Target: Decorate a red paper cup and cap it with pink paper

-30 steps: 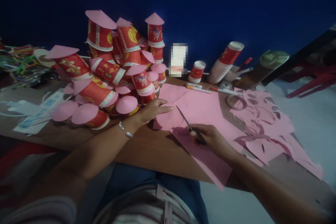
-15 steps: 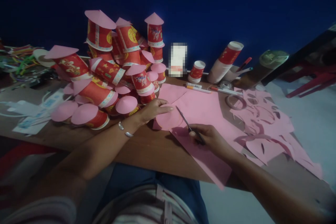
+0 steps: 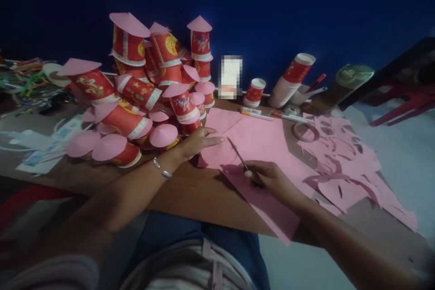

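Note:
My left hand [image 3: 204, 141] is closed on a piece of pink paper [image 3: 219, 156], thumb on top and the fingers partly hidden. A curved line shows on this piece near its right side. Held in my right hand [image 3: 267, 176] is a pair of scissors [image 3: 240, 157], its blades pointing up and left toward the paper's edge, close to my left thumb. Under both lie larger pink sheets [image 3: 263, 138], one of which hangs past the table's front edge.
Red paper cups with pink cone tops [image 3: 129, 93] are piled on the left. Pink offcuts [image 3: 343, 163] and a tape roll [image 3: 306, 132] lie right. Behind stand stacked cups [image 3: 292, 79] and a lidded jar [image 3: 351, 79]. A power strip [image 3: 56, 142] lies far left on the wooden table [image 3: 190, 190].
Almost nothing differs. The scissors' tip has shifted very slightly beside the held paper; both hands stay in nearly the same place.

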`<state>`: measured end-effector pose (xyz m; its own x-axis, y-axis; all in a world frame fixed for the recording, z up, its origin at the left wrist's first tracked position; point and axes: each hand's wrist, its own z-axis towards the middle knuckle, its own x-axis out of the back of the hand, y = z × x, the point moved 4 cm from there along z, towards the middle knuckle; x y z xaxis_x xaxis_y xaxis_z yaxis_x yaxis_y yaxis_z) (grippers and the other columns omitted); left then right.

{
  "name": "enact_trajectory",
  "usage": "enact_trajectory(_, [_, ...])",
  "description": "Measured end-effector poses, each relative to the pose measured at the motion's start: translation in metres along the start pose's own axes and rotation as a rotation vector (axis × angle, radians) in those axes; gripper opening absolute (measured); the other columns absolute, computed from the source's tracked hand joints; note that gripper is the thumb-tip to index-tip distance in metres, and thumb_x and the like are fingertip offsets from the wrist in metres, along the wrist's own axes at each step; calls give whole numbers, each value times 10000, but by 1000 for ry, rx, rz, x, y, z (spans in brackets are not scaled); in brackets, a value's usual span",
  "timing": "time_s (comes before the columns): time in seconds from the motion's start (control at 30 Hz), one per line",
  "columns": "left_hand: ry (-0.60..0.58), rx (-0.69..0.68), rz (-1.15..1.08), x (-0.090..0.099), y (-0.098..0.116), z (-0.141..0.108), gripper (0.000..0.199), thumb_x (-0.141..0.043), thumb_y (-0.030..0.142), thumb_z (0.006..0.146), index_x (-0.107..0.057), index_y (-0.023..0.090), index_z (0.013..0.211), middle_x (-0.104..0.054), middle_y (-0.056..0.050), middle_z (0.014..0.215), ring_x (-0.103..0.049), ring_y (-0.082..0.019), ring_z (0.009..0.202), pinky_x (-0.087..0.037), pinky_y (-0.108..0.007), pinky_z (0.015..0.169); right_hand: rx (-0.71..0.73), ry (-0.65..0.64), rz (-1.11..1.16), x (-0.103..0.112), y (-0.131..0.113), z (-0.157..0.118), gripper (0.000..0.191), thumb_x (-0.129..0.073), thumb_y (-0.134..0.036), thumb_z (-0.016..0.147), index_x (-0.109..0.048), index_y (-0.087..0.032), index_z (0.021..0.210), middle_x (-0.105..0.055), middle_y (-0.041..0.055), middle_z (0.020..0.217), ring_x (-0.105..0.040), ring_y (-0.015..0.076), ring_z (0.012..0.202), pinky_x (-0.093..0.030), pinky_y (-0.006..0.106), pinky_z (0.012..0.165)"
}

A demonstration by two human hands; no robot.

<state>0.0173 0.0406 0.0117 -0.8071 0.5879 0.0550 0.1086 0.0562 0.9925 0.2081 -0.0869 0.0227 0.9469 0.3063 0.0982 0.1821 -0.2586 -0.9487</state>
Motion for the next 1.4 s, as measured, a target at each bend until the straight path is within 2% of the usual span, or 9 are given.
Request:
enact_trajectory(0.1, [-23,-11,22,-1,2,0,491,-826,534,700,-538,156,581,-433,49,590,-382,-85,592,-288,-236,569,-6,-4,4,-1,0,0,473,-699,-647,810,-647,-178,854,-530,-34,610,-422,100,558,-317,252,519])
enact_trajectory(0.23, [-29,-7,23,-1,4,-1,484,-826,545,695,-558,154,596,-451,43,601,-392,-90,599,-298,-235,568,5,0,-16,1,0,0,445,-686,-616,832,-609,-183,763,-524,-32,600,-423,96,559,-314,247,519])
enact_trajectory(0.33, [-27,5,25,-2,4,-1,482,-827,546,691,-561,154,602,-453,41,607,-399,-93,605,-299,-237,573,-3,1,-29,2,2,-1,427,-676,-602,840,-618,-183,783,-524,-33,597,-416,96,551,-304,240,500])
enact_trajectory(0.6, [-29,-2,58,0,0,0,505,-813,554,708,-521,158,594,-406,47,604,-369,-90,601,-247,-245,569,19,-10,-68,3,1,-1,419,-649,-585,861,-573,-196,726,-524,-29,596,-426,102,558,-321,237,501])
enact_trajectory(1.07, [-23,-15,36,1,4,0,466,-828,520,704,-555,155,608,-446,44,628,-403,-93,627,-303,-244,599,26,-11,-96,5,-2,0,447,-647,-621,855,-593,-191,744,-525,-34,580,-437,103,554,-337,248,533])
enact_trajectory(1.17, [-12,2,9,1,0,0,452,-826,520,707,-570,154,632,-473,39,630,-425,-99,621,-310,-245,593,27,37,-83,7,-3,1,457,-664,-636,833,-643,-183,783,-537,-29,576,-456,110,551,-360,258,540])
enact_trajectory(1.4, [148,-14,-142,0,3,-3,435,-826,529,705,-634,139,732,-569,8,694,-499,-120,670,-366,-257,636,62,299,38,23,11,11,525,-726,-606,789,-717,-156,1060,-593,-16,625,-523,136,566,-417,282,547])
